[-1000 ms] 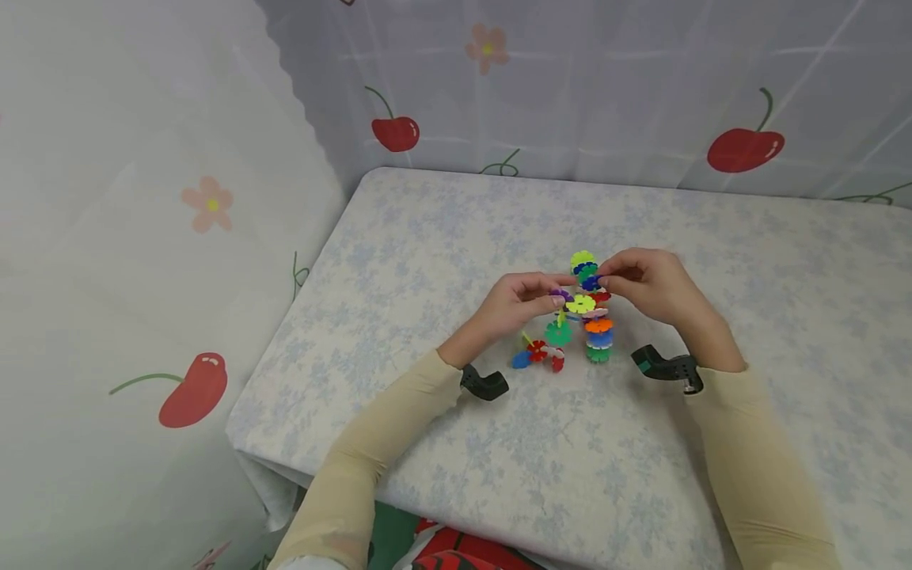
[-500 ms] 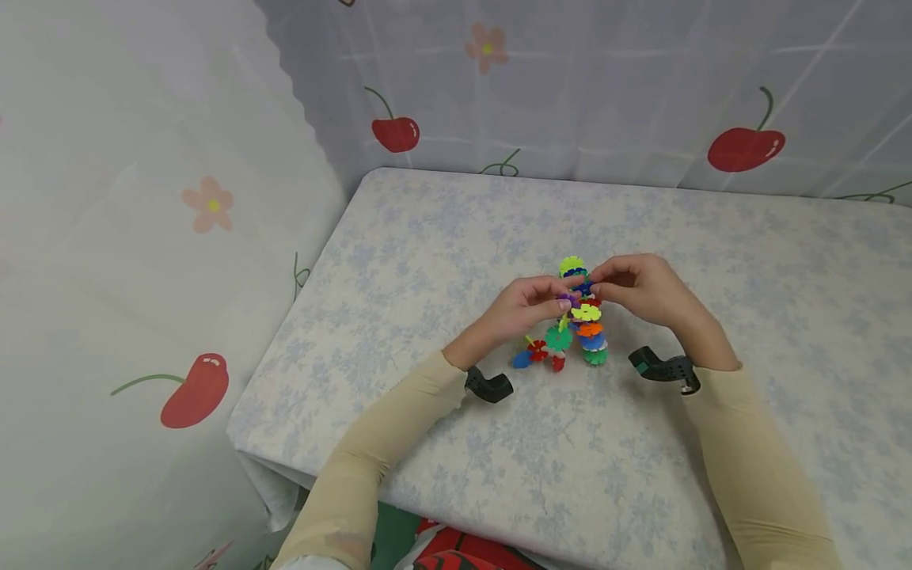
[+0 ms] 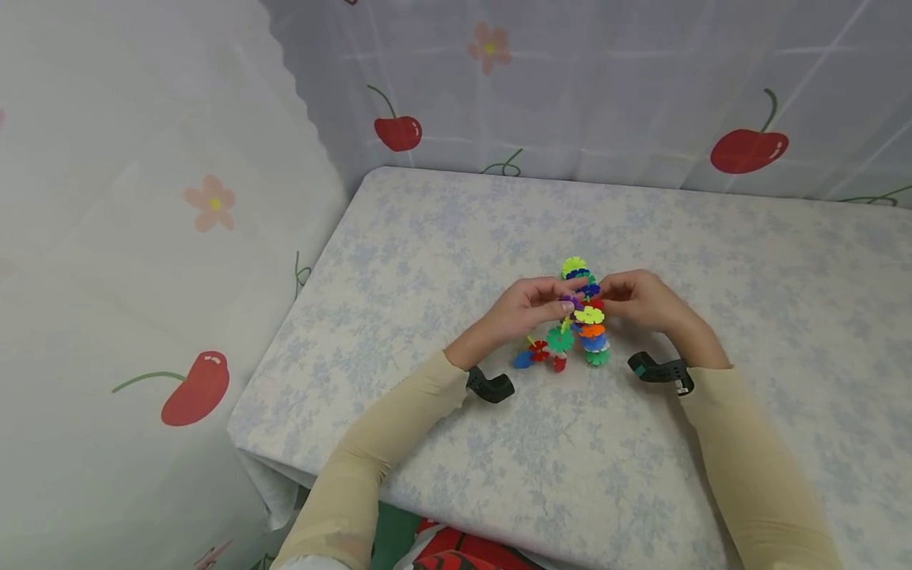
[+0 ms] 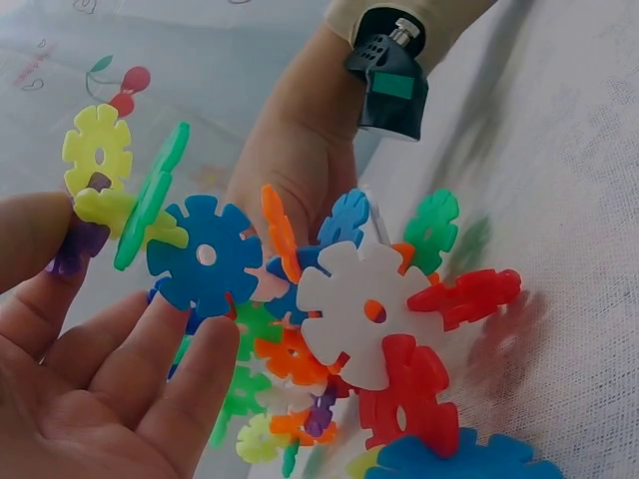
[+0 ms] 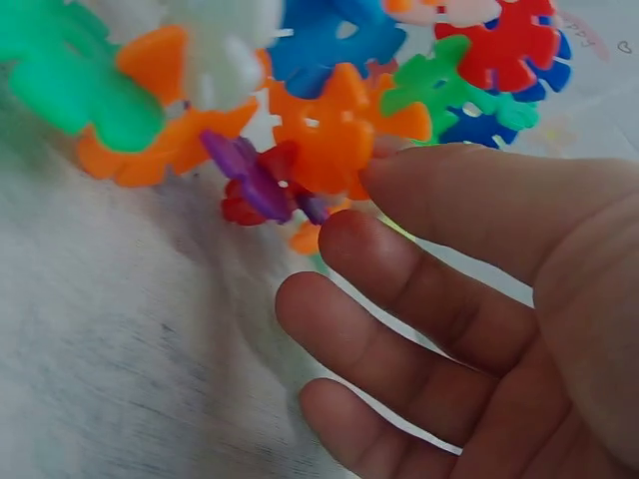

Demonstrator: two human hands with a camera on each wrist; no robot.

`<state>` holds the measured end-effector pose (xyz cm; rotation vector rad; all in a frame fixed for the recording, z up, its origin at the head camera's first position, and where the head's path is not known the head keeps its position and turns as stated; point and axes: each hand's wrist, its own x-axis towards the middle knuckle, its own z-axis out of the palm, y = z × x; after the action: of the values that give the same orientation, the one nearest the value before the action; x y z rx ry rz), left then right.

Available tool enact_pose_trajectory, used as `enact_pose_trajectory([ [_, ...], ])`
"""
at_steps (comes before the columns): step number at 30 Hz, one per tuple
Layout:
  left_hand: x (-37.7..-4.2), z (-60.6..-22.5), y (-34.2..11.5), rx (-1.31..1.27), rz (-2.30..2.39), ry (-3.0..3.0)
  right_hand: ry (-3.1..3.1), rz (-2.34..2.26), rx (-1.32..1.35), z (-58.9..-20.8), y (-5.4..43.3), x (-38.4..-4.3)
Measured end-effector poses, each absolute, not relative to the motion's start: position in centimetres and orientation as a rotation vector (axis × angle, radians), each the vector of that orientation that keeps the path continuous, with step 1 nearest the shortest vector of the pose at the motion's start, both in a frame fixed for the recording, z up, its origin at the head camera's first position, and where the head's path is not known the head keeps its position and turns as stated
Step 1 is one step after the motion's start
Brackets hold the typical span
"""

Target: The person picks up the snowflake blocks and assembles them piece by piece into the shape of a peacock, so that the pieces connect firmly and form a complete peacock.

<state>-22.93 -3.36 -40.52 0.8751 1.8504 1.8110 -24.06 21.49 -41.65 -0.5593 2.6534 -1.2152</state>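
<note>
A colourful build of slotted, flower-shaped plastic discs [image 3: 594, 343] stands on the table in the head view. At its left side is my left hand [image 3: 523, 313], whose thumb and index finger pinch a purple disc [image 4: 76, 246] joined to a yellow one [image 4: 98, 150]. The other fingers stretch out beside a blue disc [image 4: 205, 254]. My right hand [image 3: 647, 302] is at the build's right side. In the right wrist view its thumb meets the edge of an orange disc [image 5: 321, 130]; the index finger is partly hidden there. A white disc [image 4: 344, 309] and red discs [image 4: 404, 394] sit lower on the build.
A pale cloth with blue flowers covers the table [image 3: 456, 443]. Behind and to the left hangs a white curtain [image 3: 570, 95] printed with cherries. A dark camera mount sits on the left wrist [image 3: 490, 386] and another on the right wrist [image 3: 663, 372].
The build's upper part has shifted slightly left and toward me. My right hand has moved from the blue disc near the top down along the right side. My left hand keeps its pinch.
</note>
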Motion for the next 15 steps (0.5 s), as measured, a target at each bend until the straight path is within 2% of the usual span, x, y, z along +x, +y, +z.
enact_pose_trajectory([
  [6,-22.9,-40.3,-3.2,0.860,1.835,1.858,2.688,-1.146,-0.539,-41.7,21.5,-24.0],
  [15,-23.4,-40.4,-3.6,0.623,1.996,1.984,2.625,-1.274,-0.225,-41.8,23.7,-23.7],
])
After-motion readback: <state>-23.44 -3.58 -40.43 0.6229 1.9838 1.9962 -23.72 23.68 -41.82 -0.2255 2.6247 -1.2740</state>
